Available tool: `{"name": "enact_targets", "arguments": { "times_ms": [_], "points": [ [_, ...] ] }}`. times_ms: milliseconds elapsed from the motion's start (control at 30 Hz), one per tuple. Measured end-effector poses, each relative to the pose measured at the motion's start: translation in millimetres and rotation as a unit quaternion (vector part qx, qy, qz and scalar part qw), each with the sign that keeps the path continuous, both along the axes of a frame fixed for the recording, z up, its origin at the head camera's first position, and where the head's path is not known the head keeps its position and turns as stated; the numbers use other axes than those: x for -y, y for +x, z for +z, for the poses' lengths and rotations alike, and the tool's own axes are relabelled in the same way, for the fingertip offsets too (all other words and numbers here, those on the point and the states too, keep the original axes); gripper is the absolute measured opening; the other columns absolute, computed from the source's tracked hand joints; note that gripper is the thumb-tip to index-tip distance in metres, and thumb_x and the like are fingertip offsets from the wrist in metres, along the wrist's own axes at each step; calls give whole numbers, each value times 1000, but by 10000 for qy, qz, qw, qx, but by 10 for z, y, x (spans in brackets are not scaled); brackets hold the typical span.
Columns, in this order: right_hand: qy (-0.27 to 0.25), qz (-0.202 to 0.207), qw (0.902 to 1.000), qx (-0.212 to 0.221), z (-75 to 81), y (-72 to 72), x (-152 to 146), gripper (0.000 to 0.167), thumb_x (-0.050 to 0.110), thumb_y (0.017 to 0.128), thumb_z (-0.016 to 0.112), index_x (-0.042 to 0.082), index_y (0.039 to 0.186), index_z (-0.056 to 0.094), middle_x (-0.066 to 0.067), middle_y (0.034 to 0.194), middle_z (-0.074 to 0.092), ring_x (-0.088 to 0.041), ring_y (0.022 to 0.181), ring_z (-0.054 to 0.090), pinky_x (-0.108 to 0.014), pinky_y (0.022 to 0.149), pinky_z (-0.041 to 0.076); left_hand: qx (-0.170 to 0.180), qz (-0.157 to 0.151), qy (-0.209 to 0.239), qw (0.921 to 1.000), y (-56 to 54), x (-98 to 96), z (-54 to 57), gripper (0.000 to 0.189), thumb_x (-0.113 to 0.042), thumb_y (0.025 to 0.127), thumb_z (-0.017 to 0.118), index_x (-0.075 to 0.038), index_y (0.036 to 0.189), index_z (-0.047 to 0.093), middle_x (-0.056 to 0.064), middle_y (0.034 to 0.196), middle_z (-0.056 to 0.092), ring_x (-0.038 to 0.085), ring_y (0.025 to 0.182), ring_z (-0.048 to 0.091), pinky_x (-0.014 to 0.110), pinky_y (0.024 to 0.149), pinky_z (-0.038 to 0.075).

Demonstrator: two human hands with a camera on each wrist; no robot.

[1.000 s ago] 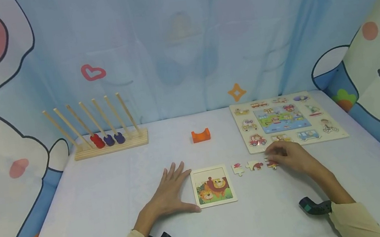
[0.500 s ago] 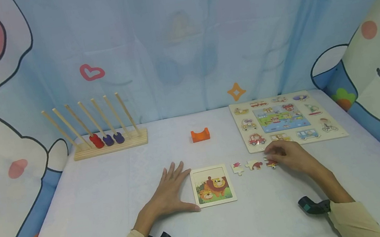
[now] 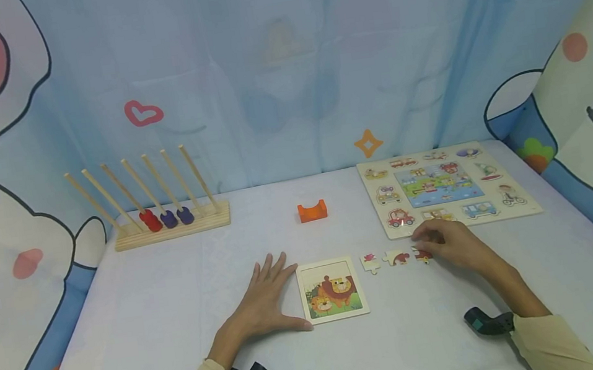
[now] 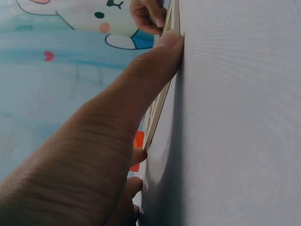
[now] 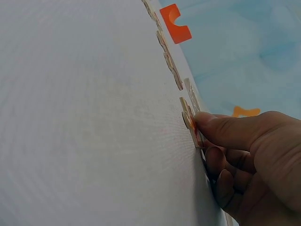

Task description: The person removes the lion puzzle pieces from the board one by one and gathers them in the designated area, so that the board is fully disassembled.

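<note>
My left hand (image 3: 267, 301) is spread on the table with straight fingers. Its thumb and index finger touch the left corners of a small wooden tray puzzle (image 3: 305, 296) with a lion picture; the tray's top strip is bare. In the left wrist view the thumb (image 4: 155, 61) lies along the tray's edge (image 4: 157, 110). To the right, three jigsaw pieces lie in a row: a piece with a red figure (image 3: 370, 264), a middle piece (image 3: 396, 258) and a right-hand piece (image 3: 423, 256). My right hand (image 3: 453, 244) pinches that right-hand piece, thumb on it and other fingers curled.
A wooden vehicle puzzle board (image 3: 525, 212) lies just behind my right hand. An orange notched block (image 3: 313, 211) sits beyond the tray. At the back left stands a wooden peg rack (image 3: 206, 222) with red and blue beads. A blue curtain (image 3: 272, 88) borders the table's rear.
</note>
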State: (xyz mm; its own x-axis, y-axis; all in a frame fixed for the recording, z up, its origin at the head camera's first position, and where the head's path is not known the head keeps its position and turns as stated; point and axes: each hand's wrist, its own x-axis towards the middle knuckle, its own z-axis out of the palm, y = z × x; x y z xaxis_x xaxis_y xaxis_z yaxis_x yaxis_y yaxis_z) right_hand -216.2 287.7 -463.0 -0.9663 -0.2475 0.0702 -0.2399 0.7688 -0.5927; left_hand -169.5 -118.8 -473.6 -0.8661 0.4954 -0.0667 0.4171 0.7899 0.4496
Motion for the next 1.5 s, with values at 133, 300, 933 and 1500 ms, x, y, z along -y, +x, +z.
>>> {"name": "enact_targets", "arguments": {
  "times_ms": [133, 300, 933, 1500],
  "points": [
    [2, 16, 10000, -4, 13, -3, 8, 15, 8, 84, 71, 9, 99, 68, 0, 83, 61, -17, 75, 52, -24, 65, 45, -26, -19, 12, 10000, -7, 10, -8, 112, -72, 62, 73, -18, 150, 31, 7, 161, 11, 28, 148, -1, 51, 119, 0],
    [14, 34, 10000, 7, 22, -13, 6, 15, 9, 85, 72, 10, 100, 68, 0, 83, 61, -17, 76, 52, -24, 65, 45, -12, -9, 9, 10000, -17, 11, -11, 112, -72, 62, 73, -19, 151, 30, 6, 161, 10, 28, 148, -1, 50, 119, -1],
    [-492, 428, 9971, -387, 143, -28, 308, 16, 6, 86, 70, 7, 102, 68, -4, 94, 68, -15, 81, 61, -22, 68, 52, 145, 47, -5, 9999, -15, -1, -21, 113, -74, 61, 72, -21, 151, 29, 3, 162, 7, 25, 148, -4, 49, 119, -3],
    [-893, 1872, 9778, -305, 132, 59, 1268, 21, 13, 87, 71, 8, 107, 70, 0, 99, 69, -13, 90, 63, -26, 75, 55, 184, 104, 9, 9998, -26, -3, -21, 112, -74, 61, 72, -22, 151, 30, 2, 162, 8, 25, 148, -4, 48, 119, -4]
  ]
}}
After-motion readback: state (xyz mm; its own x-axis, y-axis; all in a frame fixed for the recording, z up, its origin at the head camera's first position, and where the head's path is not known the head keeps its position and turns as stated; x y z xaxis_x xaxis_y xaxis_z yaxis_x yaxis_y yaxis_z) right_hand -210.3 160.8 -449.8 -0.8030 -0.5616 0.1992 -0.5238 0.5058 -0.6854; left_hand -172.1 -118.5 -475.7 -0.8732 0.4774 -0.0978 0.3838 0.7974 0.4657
